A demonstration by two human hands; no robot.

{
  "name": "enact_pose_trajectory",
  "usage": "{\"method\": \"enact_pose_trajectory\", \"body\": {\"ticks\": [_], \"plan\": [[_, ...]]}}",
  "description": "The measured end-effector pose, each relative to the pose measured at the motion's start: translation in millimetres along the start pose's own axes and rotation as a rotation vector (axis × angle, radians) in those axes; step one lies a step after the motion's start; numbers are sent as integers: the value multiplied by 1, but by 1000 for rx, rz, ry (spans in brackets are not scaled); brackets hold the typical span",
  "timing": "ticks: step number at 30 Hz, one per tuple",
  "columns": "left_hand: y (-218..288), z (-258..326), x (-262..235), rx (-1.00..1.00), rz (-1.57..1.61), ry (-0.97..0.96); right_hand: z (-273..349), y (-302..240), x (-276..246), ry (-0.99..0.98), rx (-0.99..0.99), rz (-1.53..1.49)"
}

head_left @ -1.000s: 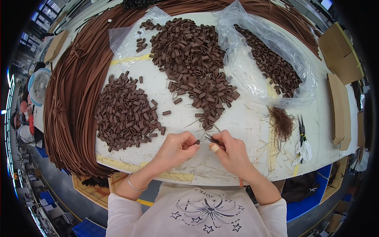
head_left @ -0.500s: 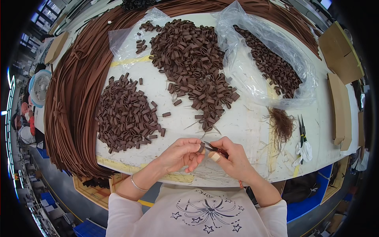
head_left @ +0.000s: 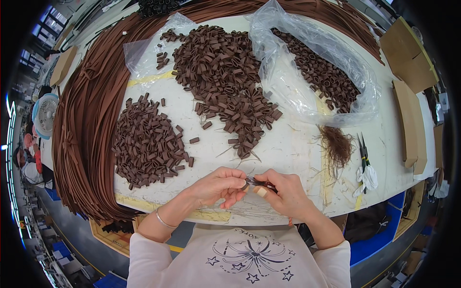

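Below the middle of the frame, the left hand has its grip pinching a small brown strap loop between thumb and fingertips, and the right hand has its grip closed around small snips, their tip at the loop. Farther up the white bench lies a large heap of brown loops; a smaller heap sits left, a thread tangle right.

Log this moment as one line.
left hand: pinching brown loop | right hand: holding hand tool, tip at loop | beyond: large loop pile
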State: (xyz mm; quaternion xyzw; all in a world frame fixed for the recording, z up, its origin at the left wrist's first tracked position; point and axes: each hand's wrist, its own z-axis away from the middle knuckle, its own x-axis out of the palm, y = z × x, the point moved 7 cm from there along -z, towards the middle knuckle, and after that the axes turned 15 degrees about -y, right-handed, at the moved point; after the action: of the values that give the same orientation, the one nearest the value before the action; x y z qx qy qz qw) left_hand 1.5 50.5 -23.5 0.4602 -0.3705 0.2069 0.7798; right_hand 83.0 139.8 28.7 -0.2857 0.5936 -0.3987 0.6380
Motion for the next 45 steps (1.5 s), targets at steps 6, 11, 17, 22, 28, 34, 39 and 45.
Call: {"method": "enact_pose_trajectory", "body": {"ticks": [6,11,17,22,28,34,39,45], "plan": [[1,-11,8,-21,13,-52,10,-1,-8,47,-11,69],[2,-25,15,-35,19,-95,24,4,-15,126,-20,81],[7,-43,22,-41,-32,-100,45,45,-30,326,185,-386],[14,-47,22,-28,-294,52,59,53,-42,282,234,-410],[29,-42,18,52,-957,305,59,38,-36,152,235,-164],[29,-39,17,81,-737,348,44,16,-30,169,120,24],[29,-38,22,145,-534,320,34,22,-21,179,81,15],[23,-38,12,201,-212,118,37,54,-12,160,248,-892]]}}
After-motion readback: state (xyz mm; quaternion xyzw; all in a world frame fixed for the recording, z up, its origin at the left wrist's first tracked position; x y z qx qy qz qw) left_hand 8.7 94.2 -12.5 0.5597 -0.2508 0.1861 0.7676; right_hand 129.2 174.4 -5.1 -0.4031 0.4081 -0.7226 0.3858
